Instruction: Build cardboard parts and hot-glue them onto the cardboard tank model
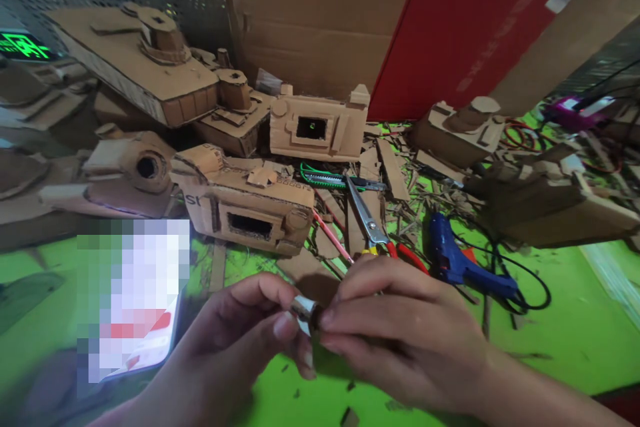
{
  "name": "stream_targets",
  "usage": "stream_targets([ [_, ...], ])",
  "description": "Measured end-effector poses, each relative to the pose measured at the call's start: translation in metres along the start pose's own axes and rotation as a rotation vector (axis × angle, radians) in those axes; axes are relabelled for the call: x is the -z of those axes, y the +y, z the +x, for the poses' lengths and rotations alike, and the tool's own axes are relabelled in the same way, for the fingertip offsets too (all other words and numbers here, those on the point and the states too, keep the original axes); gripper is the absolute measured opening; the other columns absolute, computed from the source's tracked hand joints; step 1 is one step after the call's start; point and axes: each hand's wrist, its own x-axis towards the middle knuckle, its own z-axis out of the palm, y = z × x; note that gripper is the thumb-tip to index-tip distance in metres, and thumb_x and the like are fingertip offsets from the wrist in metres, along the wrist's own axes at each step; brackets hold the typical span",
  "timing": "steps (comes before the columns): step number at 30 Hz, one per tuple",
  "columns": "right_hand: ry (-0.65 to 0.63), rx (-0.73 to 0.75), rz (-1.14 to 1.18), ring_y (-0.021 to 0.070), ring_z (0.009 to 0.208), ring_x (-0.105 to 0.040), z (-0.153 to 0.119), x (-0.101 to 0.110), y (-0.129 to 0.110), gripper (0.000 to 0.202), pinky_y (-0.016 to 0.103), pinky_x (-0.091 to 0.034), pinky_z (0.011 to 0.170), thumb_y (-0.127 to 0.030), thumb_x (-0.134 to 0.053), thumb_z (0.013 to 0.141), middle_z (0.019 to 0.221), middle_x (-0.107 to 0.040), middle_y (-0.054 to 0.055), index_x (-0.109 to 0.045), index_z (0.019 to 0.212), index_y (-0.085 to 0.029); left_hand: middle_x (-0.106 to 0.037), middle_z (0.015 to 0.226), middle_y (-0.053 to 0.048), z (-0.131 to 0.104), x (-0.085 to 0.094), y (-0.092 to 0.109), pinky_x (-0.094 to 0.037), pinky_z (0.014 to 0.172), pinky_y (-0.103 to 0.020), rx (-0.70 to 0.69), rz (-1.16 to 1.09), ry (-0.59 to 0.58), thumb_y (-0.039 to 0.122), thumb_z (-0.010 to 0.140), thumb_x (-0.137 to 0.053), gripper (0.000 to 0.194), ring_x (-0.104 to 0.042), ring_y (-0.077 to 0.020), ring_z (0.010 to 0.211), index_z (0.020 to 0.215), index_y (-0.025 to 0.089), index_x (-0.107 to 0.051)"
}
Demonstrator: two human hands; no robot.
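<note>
Low over the green tabletop [280, 393], my left hand [233, 340] pinches a small rolled piece of cardboard [303, 310], white and brown, between thumb and forefinger. My right hand [405, 327] has its fingertips closed on the right end of that same piece. Just beyond my right hand lie scissors [367, 213] with red handles, partly hidden by the fingers. A green box cutter [325, 177] rests behind them among the scraps. To the right of the scissors is a blue hot glue gun [450, 257] with a dark cord.
Several cardboard models stand around, including a box-like one [250, 200] ahead and a tank-like one [150, 67] at back left. A lit phone [145, 327], partly blurred out, is at left. Cardboard scraps [395, 173] litter the middle. Tall cardboard [320, 20] and a red panel [450, 33] stand behind.
</note>
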Motion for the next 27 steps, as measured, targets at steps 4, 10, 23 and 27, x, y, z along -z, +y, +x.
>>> stream_targets([
  [4, -0.034, 0.014, -0.032, 0.0133, 0.086, -0.074, -0.001, 0.000, 0.000, 0.013, 0.021, -0.064, 0.083, -0.019, -0.075, 0.104, 0.093, -0.076, 0.008, -0.082, 0.102, -0.008, -0.080, 0.089, 0.001, 0.000, -0.001, -0.001, -0.064, 0.073, -0.016, -0.033, -0.002, 0.010, 0.026, 0.094, -0.087, 0.003, -0.077, -0.0106, 0.075, 0.093, 0.023, -0.087],
  [10, -0.073, 0.081, -0.075, 0.0144, 0.084, -0.072, -0.002, -0.001, 0.000, 0.022, 0.027, -0.065, 0.084, -0.018, -0.057, 0.113, 0.094, -0.077, 0.008, -0.076, 0.106, -0.009, -0.075, 0.084, 0.001, 0.001, -0.005, -0.001, -0.065, 0.070, -0.018, 0.010, -0.001, 0.029, 0.031, 0.091, -0.090, 0.008, -0.075, -0.0111, 0.072, 0.091, 0.023, -0.088],
  [23, 0.010, -0.078, -0.032, 0.0135, 0.080, -0.078, -0.006, -0.005, -0.005, 0.005, 0.018, -0.067, 0.079, -0.017, -0.081, 0.097, 0.090, -0.077, 0.006, -0.079, 0.101, -0.014, -0.078, 0.088, 0.000, -0.005, -0.014, 0.009, -0.065, 0.069, -0.020, -0.126, 0.284, 0.152, 0.032, 0.088, -0.091, 0.005, -0.074, -0.0139, 0.070, 0.085, 0.030, -0.088],
  [27, -0.027, -0.068, -0.035, 0.0144, 0.084, -0.078, -0.006, -0.003, -0.007, 0.006, 0.019, -0.067, 0.083, -0.016, -0.074, 0.102, 0.091, -0.077, 0.007, -0.079, 0.103, -0.014, -0.079, 0.098, 0.001, -0.008, -0.009, 0.006, -0.066, 0.077, -0.021, -0.113, 0.326, 0.123, 0.026, 0.094, -0.086, 0.006, -0.077, -0.0140, 0.077, 0.091, 0.032, -0.087],
])
